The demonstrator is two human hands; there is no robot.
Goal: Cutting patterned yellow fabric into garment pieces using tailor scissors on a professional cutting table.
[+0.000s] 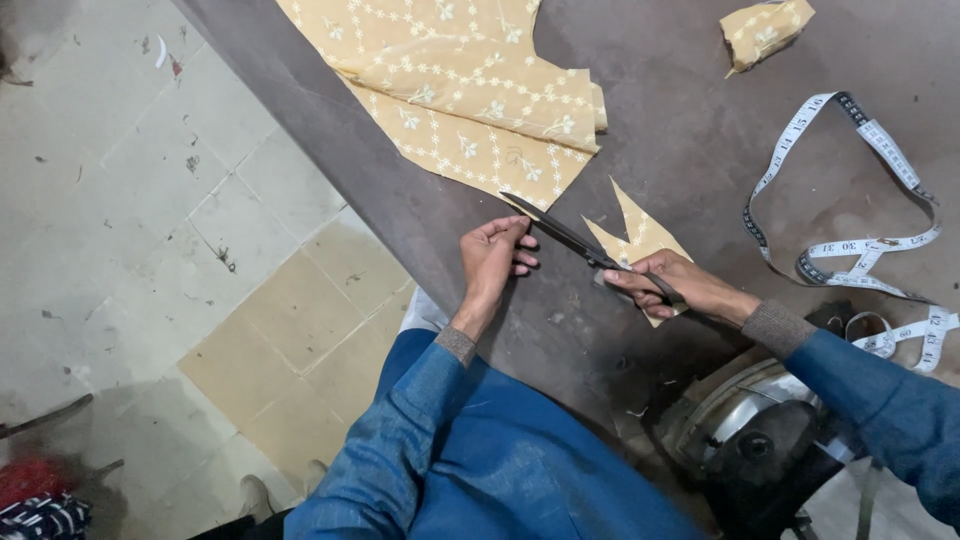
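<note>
Right hand closed around the handles of black scissors, blades closed or nearly so, tips pointing away toward the lower corner of the big yellow patterned fabric. Left hand empty, fingers curled, resting on the grey table just beside the scissor tips, near the table edge; not gripping anything as far as I can tell. Hands apart, scissors between them.

Under the right hand: a small forked yellow offcut, lying apart from the main fabric, touching the scissor blades. Progress, judged: one piece is already cut free; the main fabric has clean angled cut edges, folded in layers. Blades sit right at its corner, so more trimming looks possible, but can't tell how much is left.

Beyond the right hand: another small folded yellow scrap, well apart. Out past the right wrist: white tape measure, looped loosely on the table. Near the right elbow: round metal-and-black machine part, kind unclear.

Containers: none visible; nothing holds the scraps, all loose on the table. Tiled floor off the left-hand side, bits of litter.
</note>
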